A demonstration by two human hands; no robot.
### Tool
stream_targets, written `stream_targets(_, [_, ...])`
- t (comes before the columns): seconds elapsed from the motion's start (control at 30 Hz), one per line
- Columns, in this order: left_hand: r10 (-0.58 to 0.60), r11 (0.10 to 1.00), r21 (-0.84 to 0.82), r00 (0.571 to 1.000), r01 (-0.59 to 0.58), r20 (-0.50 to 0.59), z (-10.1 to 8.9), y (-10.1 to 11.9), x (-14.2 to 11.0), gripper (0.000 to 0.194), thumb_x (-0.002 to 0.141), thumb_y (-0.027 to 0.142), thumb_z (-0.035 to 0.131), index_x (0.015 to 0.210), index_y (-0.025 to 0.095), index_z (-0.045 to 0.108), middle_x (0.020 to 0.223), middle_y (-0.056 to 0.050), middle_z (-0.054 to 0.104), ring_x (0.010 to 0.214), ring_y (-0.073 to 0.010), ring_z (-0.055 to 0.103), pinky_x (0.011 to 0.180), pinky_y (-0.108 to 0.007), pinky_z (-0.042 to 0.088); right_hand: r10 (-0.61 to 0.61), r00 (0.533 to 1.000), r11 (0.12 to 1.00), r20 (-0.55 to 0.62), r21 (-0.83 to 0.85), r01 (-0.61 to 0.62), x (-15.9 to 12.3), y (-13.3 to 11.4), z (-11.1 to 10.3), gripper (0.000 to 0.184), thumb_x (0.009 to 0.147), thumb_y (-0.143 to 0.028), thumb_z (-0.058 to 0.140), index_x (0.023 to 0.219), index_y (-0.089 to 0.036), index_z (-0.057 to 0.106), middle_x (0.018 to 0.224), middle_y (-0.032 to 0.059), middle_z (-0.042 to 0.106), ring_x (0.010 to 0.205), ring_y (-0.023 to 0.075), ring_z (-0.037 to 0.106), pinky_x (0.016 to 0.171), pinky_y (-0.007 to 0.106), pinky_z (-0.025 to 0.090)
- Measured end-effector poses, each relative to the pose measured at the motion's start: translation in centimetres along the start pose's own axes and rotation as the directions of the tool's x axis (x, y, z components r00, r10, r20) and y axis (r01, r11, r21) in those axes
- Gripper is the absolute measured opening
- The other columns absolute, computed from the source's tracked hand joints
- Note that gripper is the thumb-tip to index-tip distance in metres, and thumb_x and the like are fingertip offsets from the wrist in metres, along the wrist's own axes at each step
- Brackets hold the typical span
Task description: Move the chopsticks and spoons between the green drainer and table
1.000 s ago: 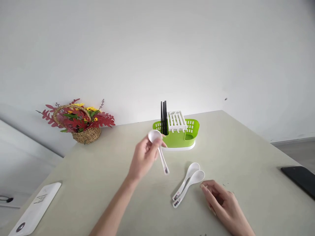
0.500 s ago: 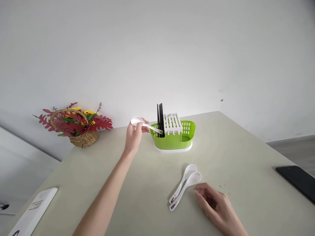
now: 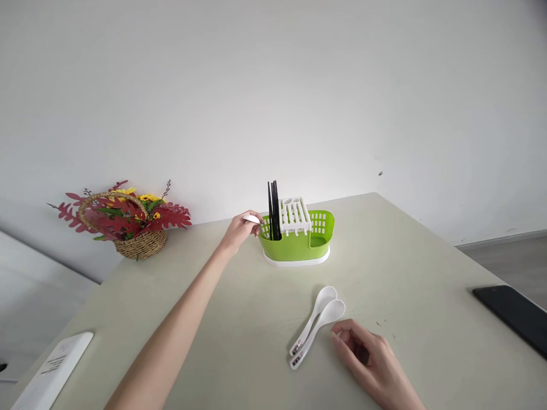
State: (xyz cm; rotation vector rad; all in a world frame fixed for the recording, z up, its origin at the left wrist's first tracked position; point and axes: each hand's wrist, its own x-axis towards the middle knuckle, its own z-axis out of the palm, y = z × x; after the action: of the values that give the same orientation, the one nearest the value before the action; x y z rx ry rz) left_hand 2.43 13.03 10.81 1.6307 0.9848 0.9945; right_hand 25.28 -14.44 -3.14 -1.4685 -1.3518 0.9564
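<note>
My left hand [image 3: 240, 230] reaches to the left end of a green cutlery caddy [image 3: 296, 245] and is closed on a white spoon [image 3: 252, 218], whose bowl shows above the fingers at the caddy's rim. Black chopsticks [image 3: 273, 209] stand upright in the caddy beside a white slotted rack [image 3: 294, 215]. Two more white spoons [image 3: 315, 324] lie side by side on the table near me. My right hand [image 3: 371, 359] rests on the table just right of their bowls, fingers loosely curled, holding nothing.
A wicker basket of red and yellow flowers [image 3: 127, 222] stands at the back left by the wall. A white flat device [image 3: 50, 370] lies at the near left edge, a black phone [image 3: 510, 316] at the right edge. The beige table [image 3: 427, 273] ends at the right.
My left hand carried the white spoon from above the table's middle to the caddy's left end and lowered it. My right hand stayed by the two spoons.
</note>
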Motion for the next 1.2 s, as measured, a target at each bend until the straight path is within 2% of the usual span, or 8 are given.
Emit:
stream_targets(0.17, [-0.11, 0.988, -0.093, 0.987, 0.121, 0.115, -1.6, -0.6, 1.5, 0.015, 0.065, 0.018, 0.061, 0.08, 0.017, 0.065, 0.082, -0.003, 0.064, 0.048, -0.0046, 0.041, 0.044, -0.021, 0.027, -0.001, 1.0, 1.0, -0.01, -0.003, 0.001, 0.1, 0.1, 0.1, 0.046, 0.099, -0.066, 0.051, 0.09, -0.024, 0.068, 0.065, -0.0037, 0.046, 0.059, 0.0141, 0.042, 0.055, 0.026, 0.034])
stream_targets(0.3, [-0.169, 0.975, -0.117, 0.97, 0.191, 0.174, -2.7, -1.0, 1.9, 0.016, 0.064, 0.018, 0.065, 0.079, 0.017, 0.063, 0.085, -0.003, 0.064, 0.045, -0.0018, 0.031, 0.042, -0.019, 0.012, 0.016, 1.0, 1.0, -0.008, -0.005, -0.016, 0.1, 0.1, 0.2, 0.045, 0.099, -0.065, 0.051, 0.09, -0.024, 0.067, 0.066, -0.0035, 0.047, 0.059, 0.0142, 0.042, 0.055, 0.026, 0.033])
stream_targets(0.47, [-0.189, 0.961, -0.151, 0.952, 0.23, 0.242, -3.3, -1.4, 2.2, 0.019, 0.062, 0.019, 0.07, 0.079, 0.017, 0.062, 0.086, -0.003, 0.064, 0.047, -0.0017, 0.029, 0.044, -0.018, 0.012, 0.012, 0.999, 1.0, -0.032, -0.014, -0.013, 0.1, 0.2, 0.3, 0.045, 0.099, -0.065, 0.052, 0.089, -0.024, 0.068, 0.065, -0.0035, 0.047, 0.058, 0.014, 0.042, 0.054, 0.026, 0.033])
stream_targets(0.6, [-0.188, 0.953, -0.195, 0.956, 0.233, 0.223, -3.4, -2.1, 2.7, 0.02, 0.06, 0.017, 0.072, 0.079, 0.017, 0.065, 0.091, -0.003, 0.066, 0.049, -0.0019, 0.027, 0.043, -0.018, 0.014, 0.035, 0.999, 0.999, -0.026, -0.021, -0.035, 0.2, 0.0, 0.2, 0.045, 0.099, -0.064, 0.052, 0.09, -0.024, 0.068, 0.066, -0.0033, 0.048, 0.059, 0.0139, 0.043, 0.055, 0.026, 0.034])
stream_targets(0.73, [-0.194, 0.953, -0.218, 0.977, 0.208, 0.084, -3.5, -3.1, 3.2, 0.024, 0.06, 0.018, 0.074, 0.083, 0.016, 0.071, 0.095, -0.006, 0.069, 0.053, -0.0034, 0.034, 0.044, -0.018, 0.02, 0.049, 0.999, 0.999, -0.022, -0.016, -0.049, 0.3, 0.0, 0.2, 0.044, 0.099, -0.065, 0.053, 0.089, -0.024, 0.068, 0.066, -0.0031, 0.049, 0.059, 0.0137, 0.043, 0.055, 0.025, 0.035])
stream_targets(0.87, [-0.191, 0.959, -0.237, 0.974, 0.158, -0.123, -3.8, -4.0, 3.4, 0.032, 0.059, 0.02, 0.073, 0.091, 0.016, 0.072, 0.098, -0.007, 0.07, 0.056, -0.0048, 0.042, 0.045, -0.019, 0.021, 0.029, 0.998, 0.999, -0.06, -0.032, -0.031, 0.3, 0.1, 0.2, 0.046, 0.098, -0.066, 0.054, 0.088, -0.024, 0.069, 0.064, -0.0028, 0.05, 0.057, 0.0137, 0.043, 0.053, 0.025, 0.035])
stream_targets(1.07, [-0.147, 0.98, -0.193, 0.865, 0.059, -0.481, -4.1, -4.0, 1.8, 0.021, 0.065, 0.023, 0.065, 0.086, 0.019, 0.061, 0.088, -0.001, 0.062, 0.057, -0.0061, 0.045, 0.047, -0.021, 0.026, 0.033, 0.998, 0.999, -0.054, -0.029, -0.035, 0.2, -0.3, 0.0, 0.046, 0.098, -0.066, 0.054, 0.088, -0.024, 0.068, 0.064, -0.0024, 0.051, 0.058, 0.0143, 0.043, 0.053, 0.025, 0.036])
stream_targets(1.2, [-0.04, 0.994, -0.104, 0.81, -0.026, -0.586, -2.7, -3.2, -1.4, 0.013, 0.08, 0.031, 0.061, 0.089, 0.021, 0.059, 0.087, 0.0, 0.061, 0.066, -0.0107, 0.052, 0.055, -0.023, 0.036, 0.047, 0.997, 0.998, -0.064, -0.04, -0.05, 0.1, -0.6, -0.1, 0.046, 0.097, -0.066, 0.055, 0.086, -0.024, 0.068, 0.063, -0.0031, 0.05, 0.058, 0.0138, 0.042, 0.054, 0.024, 0.036])
